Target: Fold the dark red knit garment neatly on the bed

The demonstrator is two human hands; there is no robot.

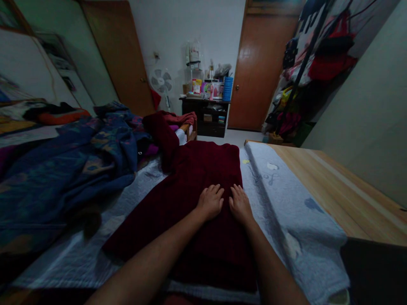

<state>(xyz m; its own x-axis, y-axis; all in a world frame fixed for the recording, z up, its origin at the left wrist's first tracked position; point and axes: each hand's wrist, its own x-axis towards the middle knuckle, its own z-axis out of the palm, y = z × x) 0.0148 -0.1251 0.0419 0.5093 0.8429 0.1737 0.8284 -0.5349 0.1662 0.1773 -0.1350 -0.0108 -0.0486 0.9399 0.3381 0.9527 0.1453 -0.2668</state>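
Observation:
A dark red long-sleeved top (190,182), which looks like a sweater, lies spread in front of me. Its far end reaches the bed's far edge, and one part stretches out toward the lower left. My left hand (210,202) rests flat on the middle of the cloth, fingers pointing forward. Close beside it, my right hand (241,203) lies near the top's right edge, fingers also extended. Both palms face down and neither hand grips the fabric. Under the top is a pale grey-blue bed cover (273,199).
A heap of blue patterned bedding (70,156) lies to the left. Bare wooden board (343,182) shows on the right. Beyond the bed stand a white fan (161,81), a dark cabinet (190,111) and a brown door (257,67). Bags and clothes (330,59) hang at the right.

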